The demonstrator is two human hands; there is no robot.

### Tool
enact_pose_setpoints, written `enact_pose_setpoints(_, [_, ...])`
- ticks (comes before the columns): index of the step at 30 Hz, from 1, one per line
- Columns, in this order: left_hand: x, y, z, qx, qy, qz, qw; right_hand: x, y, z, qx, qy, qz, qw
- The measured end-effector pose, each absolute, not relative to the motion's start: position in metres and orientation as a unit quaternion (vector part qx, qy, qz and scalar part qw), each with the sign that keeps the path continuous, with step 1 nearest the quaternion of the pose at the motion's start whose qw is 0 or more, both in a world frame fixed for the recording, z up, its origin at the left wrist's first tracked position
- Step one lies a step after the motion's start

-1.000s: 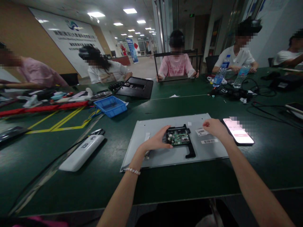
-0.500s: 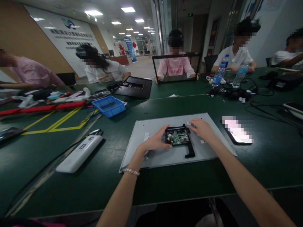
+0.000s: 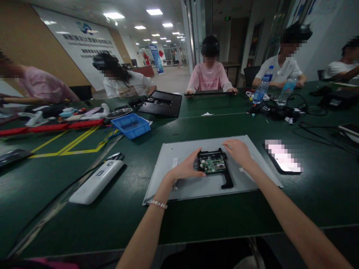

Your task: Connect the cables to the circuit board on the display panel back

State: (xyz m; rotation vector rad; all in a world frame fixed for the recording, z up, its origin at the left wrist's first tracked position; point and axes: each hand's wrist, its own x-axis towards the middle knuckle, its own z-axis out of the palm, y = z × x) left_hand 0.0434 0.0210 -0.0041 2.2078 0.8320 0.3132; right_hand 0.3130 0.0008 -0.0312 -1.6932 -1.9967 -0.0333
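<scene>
A grey metal panel [image 3: 190, 186] lies flat on the green table in front of me. At its middle sits a black bracket [image 3: 226, 179] carrying a small green circuit board [image 3: 213, 164]. My left hand [image 3: 186, 168] grips the bracket's left edge, thumb and fingers curled round it. At the bracket's upper right corner rests my right hand [image 3: 237, 151], fingers bent down onto it. A bead bracelet circles my left wrist.
A lit phone [image 3: 283, 157] lies right of the panel. A white oblong device [image 3: 97, 181] lies at the left, a blue tray [image 3: 131, 125] behind it. Cables and water bottles [image 3: 262, 89] crowd the far right. Several people sit round the table.
My right hand has come left from near the phone onto the bracket's right corner. The person opposite has lowered a black frame flat onto the table.
</scene>
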Motion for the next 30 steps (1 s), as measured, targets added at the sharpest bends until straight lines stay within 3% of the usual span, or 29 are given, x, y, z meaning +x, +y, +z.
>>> enact_pose_setpoints(11, [0.041, 0.021, -0.009, 0.859, 0.320, 0.135, 0.377, 0.252, 0.021, -0.017, -0.576, -0.796, 0.043, 0.182])
enact_pose_setpoints(30, [0.042, 0.022, -0.010, 0.862, 0.322, 0.125, 0.372, 0.252, 0.020, -0.031, -0.561, -0.786, 0.075, 0.251])
